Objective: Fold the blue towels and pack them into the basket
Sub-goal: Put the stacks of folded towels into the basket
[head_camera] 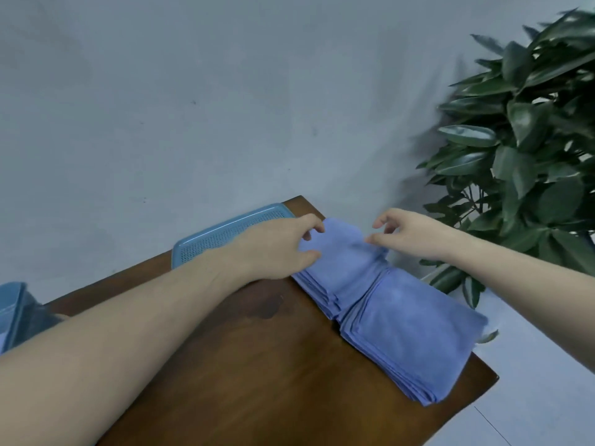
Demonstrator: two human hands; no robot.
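A stack of blue towels [409, 329] lies along the right side of the brown wooden table [257, 365], bent in the middle into two halves. My left hand [277, 246] pinches the far left corner of the top towel [344, 252] between thumb and fingers. My right hand [409, 235] hovers over the towel's far right edge with thumb and fingers spread and slightly curled, its fingertips at the cloth. A light blue perforated basket [222, 235] stands at the table's far edge, partly hidden behind my left hand.
A leafy green plant [528, 149] stands to the right of the table, close to the towels. A grey wall rises behind. A blue object [19, 313] shows at the far left edge. The table's right corner [492, 378] lies just past the towel stack.
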